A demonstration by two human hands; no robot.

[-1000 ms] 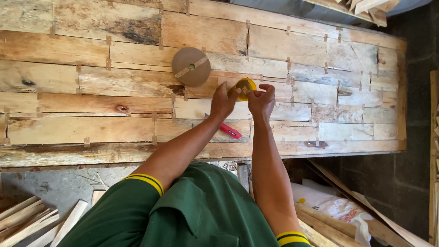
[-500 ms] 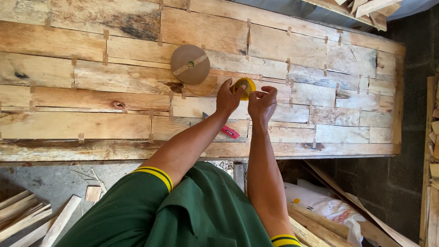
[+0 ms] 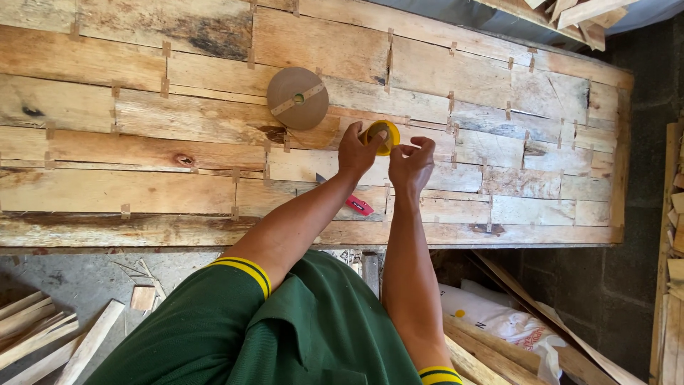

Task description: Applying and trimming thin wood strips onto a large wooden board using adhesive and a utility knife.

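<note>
My left hand [image 3: 356, 152] grips a small yellow roll of tape [image 3: 382, 135] above a wide sheet of pieced-together wood veneer [image 3: 178, 192]. My right hand [image 3: 413, 162] is beside it, fingertips pinched at the roll's edge, seemingly on the loose tape end. A red utility knife [image 3: 356, 204] lies on the veneer just below my left wrist. A large brown roll of paper tape [image 3: 298, 98] lies flat up and to the left of my hands. Short strips of brown tape bridge many seams between the veneer pieces.
The veneer sheet's near edge [image 3: 142, 239] runs across the frame, its right end [image 3: 621, 164] by a dark block wall. Wood offcuts [image 3: 50, 335] lie on the grey floor at lower left. A white sack [image 3: 499, 317] and slats sit below right.
The view has drifted slightly. My hands stay together on the yellow roll; my right fingers now pinch closer at its edge.
</note>
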